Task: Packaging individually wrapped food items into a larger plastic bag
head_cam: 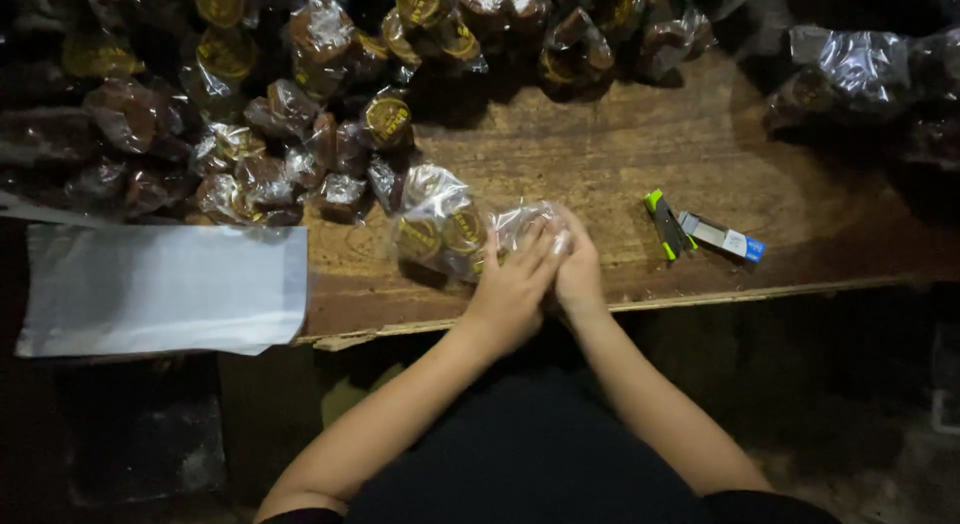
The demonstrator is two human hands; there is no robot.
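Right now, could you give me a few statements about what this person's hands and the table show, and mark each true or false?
1. Both hands rest on a clear plastic bag of dark wrapped pieces. True.
2. The left hand holds the green and black stapler. False: the stapler lies untouched on the wooden table, right of the right hand.
3. A small box lies beside the stapler. True.
4. A white sheet lies at the table's right end. False: it lies at the left.
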